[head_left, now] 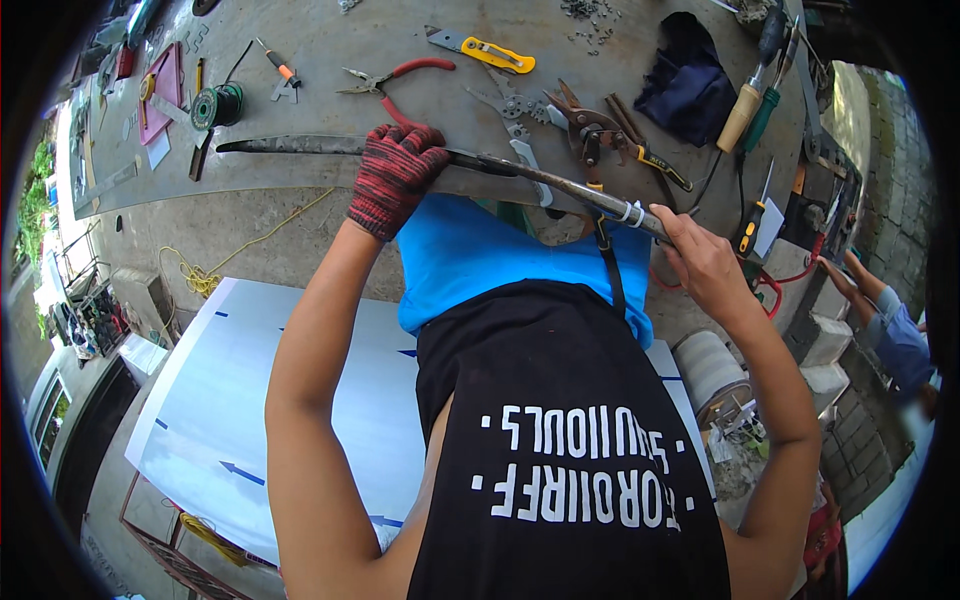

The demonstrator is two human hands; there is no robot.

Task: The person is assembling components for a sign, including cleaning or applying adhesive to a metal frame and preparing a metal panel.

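bar: long dark curved metal bar (300, 146) lies along the near edge of the grey workbench top (320, 60), its right end overhanging past the edge
progress: looks mid-job; bar held at both ends, no finished change visible on it, white tape band near right end
left hand (395, 175): red-black knit glove, wrapped tight over bar mid-length, arm extended
right hand (700, 262): bare, closed round bar's taped end, elbow bent
nearby: red-handled pliers (395, 80), yellow utility knife (483, 50), tin snips (600, 135) toward the far edge

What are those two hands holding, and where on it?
A long dark rod. The gloved left hand grips it near the middle; the bare right hand holds the taped end.
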